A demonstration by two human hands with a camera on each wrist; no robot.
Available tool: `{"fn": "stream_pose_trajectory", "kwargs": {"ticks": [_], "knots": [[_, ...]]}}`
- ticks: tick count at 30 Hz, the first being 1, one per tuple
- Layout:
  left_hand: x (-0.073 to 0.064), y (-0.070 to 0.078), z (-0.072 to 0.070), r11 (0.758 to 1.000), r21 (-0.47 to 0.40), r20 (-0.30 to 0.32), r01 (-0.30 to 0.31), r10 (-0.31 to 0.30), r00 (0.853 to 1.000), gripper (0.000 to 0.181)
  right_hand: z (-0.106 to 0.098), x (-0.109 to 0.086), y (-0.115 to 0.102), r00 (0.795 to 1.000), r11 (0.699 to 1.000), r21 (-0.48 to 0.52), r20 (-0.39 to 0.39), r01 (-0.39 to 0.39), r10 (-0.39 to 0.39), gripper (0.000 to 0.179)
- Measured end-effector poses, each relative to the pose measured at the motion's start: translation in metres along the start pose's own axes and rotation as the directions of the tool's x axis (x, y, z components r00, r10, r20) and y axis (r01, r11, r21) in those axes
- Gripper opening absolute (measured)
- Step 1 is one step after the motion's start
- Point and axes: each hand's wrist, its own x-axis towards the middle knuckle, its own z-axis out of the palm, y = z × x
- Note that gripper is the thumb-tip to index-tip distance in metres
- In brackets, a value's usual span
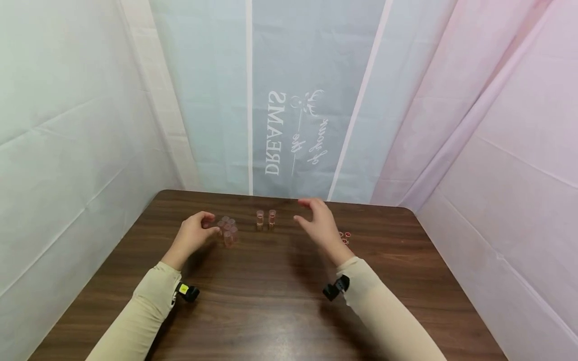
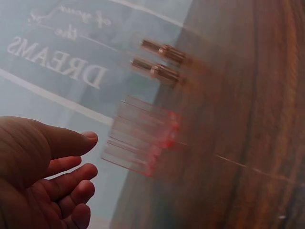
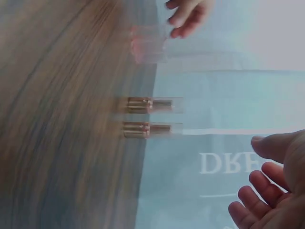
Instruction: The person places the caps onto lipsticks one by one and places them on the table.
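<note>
Table (image 1: pixel 271 321), from its left end: left hand (image 1: pixel 189 235), thumb and fingers apart in a loose curve, nothing in the grasp, just beside a cluster of clear caps (image 1: pixel 228 237). Looks short of touching in the left wrist view, thumb towards the caps.

Next, to the right of the caps and apart from them, two gold-based tubes (image 1: pixel 260 220). Stand upright side by side, long axes vertical, in the gap between the hands; nearer to the right hand (image 1: pixel 318 223), with the caps between tubes and left hand. Right hand raised, thumb on the tubes' side, fingers loosely bent, holding nothing. Farther right, beyond that wrist, small red-topped pieces (image 1: pixel 347 235).

Hard to make out: number of caps, overlapping and smeared by blur. Red-topped pieces partly covered by the right wrist, impossible to count. Unclear too: tubes' see-through upper parts, separate covers or fixed.
</note>
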Motion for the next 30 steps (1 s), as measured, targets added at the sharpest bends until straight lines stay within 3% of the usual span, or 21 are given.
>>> {"fn": "stream_pose_trajectory", "kwargs": {"ticks": [7,15,22,30], "knots": [[0.005,-0.013,0.012,0.999,0.023,0.005,0.025,-0.025,1.000,0.048,-0.038,-0.030,0.007,0.998,0.999,0.023,-0.051,0.032,-0.031,0.040],[0.004,-0.020,0.021,0.997,0.069,0.006,0.036,-0.036,0.999,0.045,-0.061,-0.055,0.031,0.993,0.995,0.040,-0.082,-0.087,0.090,0.040],[0.007,-0.019,0.027,0.994,0.109,-0.010,-0.004,0.005,1.000,0.039,-0.068,-0.075,0.048,0.981,0.984,0.031,-0.082,-0.175,0.177,0.044],[0.008,-0.014,0.030,0.995,0.095,-0.011,-0.023,0.024,1.000,0.030,-0.061,-0.092,0.069,0.963,0.962,-0.068,-0.073,-0.266,0.261,0.053]]}}
